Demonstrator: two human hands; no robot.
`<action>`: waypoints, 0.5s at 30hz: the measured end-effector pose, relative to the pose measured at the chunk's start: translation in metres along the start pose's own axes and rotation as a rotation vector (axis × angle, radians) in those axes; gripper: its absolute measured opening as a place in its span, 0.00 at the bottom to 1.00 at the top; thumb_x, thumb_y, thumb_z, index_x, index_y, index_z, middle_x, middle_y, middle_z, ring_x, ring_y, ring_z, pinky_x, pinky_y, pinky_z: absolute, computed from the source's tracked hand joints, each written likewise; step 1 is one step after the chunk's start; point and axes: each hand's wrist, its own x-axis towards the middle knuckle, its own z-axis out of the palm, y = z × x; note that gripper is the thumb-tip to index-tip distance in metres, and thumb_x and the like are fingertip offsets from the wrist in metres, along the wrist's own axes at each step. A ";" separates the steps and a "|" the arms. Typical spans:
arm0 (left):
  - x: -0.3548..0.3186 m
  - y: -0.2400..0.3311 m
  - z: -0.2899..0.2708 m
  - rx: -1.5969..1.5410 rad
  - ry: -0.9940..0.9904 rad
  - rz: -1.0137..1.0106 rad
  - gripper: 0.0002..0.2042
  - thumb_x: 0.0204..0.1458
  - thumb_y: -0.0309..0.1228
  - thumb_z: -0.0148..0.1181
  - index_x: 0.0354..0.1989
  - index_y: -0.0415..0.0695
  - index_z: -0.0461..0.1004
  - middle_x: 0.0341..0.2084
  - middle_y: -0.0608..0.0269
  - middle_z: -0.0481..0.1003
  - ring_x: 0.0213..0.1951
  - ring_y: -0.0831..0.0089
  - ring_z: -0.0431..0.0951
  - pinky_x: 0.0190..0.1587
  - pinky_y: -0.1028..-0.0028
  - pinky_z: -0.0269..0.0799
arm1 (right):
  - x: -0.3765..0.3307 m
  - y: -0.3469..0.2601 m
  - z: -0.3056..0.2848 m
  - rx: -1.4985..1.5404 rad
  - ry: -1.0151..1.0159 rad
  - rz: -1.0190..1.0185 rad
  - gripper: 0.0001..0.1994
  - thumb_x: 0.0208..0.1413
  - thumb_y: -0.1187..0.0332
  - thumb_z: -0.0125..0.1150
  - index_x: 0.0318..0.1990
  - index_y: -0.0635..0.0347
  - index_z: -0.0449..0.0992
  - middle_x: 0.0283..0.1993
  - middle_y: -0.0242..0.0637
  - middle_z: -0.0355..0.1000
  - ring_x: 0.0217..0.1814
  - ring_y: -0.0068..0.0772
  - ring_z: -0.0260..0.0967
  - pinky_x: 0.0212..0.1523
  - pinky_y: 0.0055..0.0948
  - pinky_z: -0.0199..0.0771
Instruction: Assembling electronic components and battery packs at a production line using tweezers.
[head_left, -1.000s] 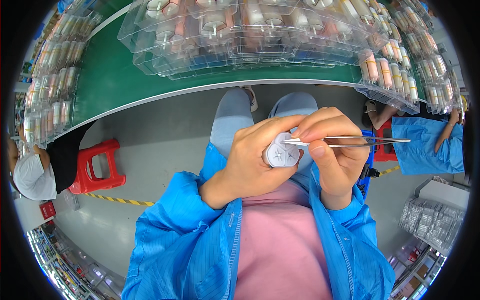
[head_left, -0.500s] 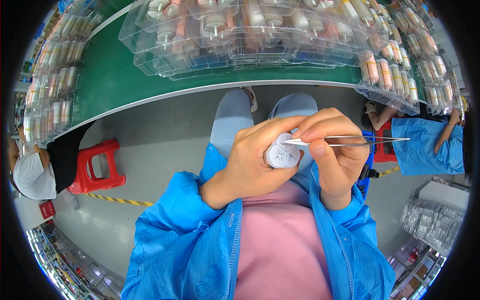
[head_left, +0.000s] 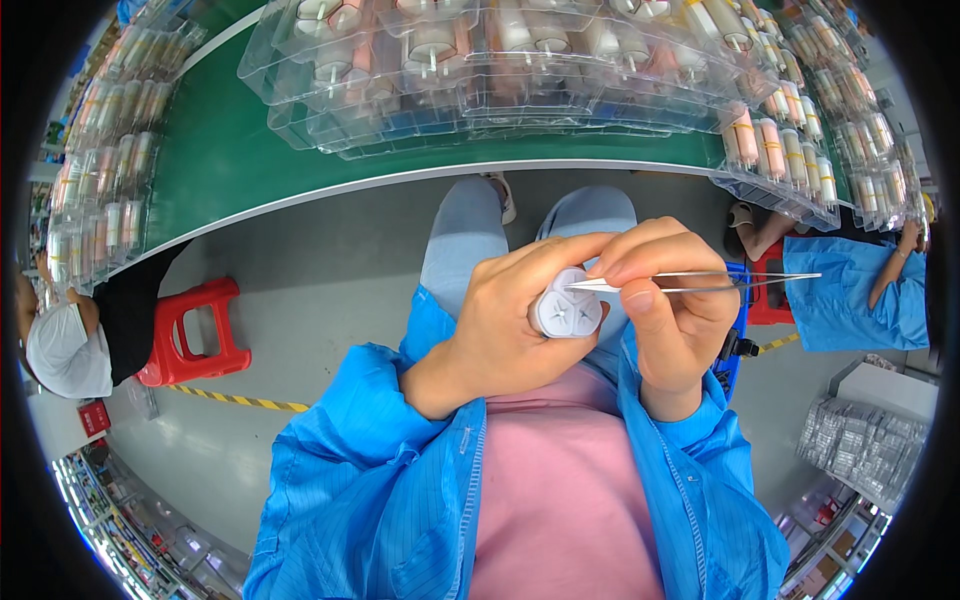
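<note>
Step in hand, by the look of it: picking at the end face of a small white cylindrical part (head_left: 566, 312) with metal tweezers (head_left: 700, 282). To do it well, the part probably needs a firm, still grip with its end face turned up toward the eyes, and the tweezer tips should come in at a shallow angle with light pressure so they do not slip across the face.

Left hand (head_left: 510, 325): fingers curled closed around the part, held in front of the chest, over the lap, well short of the table (head_left: 230, 160). The end face shows three cross-shaped marks.

Right hand (head_left: 672, 320): closed in a pinch on the tweezers, thumb and forefinger near the middle. Tips touch the upper edge of the part's face; the handles point right.

Far side: clear plastic trays (head_left: 520, 70) of cylindrical parts cover the green table.
</note>
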 end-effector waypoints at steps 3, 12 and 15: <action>-0.001 0.001 0.000 -0.006 -0.002 -0.018 0.22 0.33 0.17 0.63 0.43 0.33 0.73 0.32 0.54 0.78 0.34 0.71 0.79 0.34 0.76 0.73 | -0.001 0.000 0.000 0.002 0.006 0.010 0.05 0.47 0.78 0.61 0.33 0.67 0.75 0.33 0.42 0.74 0.33 0.28 0.69 0.34 0.23 0.68; -0.001 0.001 0.001 0.015 0.035 0.019 0.24 0.32 0.18 0.64 0.45 0.33 0.72 0.33 0.53 0.78 0.34 0.69 0.80 0.35 0.75 0.73 | 0.002 -0.002 0.000 -0.111 -0.020 -0.022 0.04 0.46 0.78 0.61 0.32 0.65 0.75 0.31 0.42 0.74 0.32 0.30 0.70 0.32 0.24 0.69; -0.002 -0.002 0.002 0.055 0.047 0.064 0.23 0.33 0.20 0.63 0.45 0.36 0.72 0.32 0.51 0.77 0.31 0.59 0.79 0.30 0.70 0.73 | 0.005 -0.006 -0.001 -0.234 -0.066 -0.056 0.05 0.44 0.77 0.62 0.30 0.64 0.75 0.30 0.42 0.73 0.30 0.33 0.71 0.29 0.25 0.69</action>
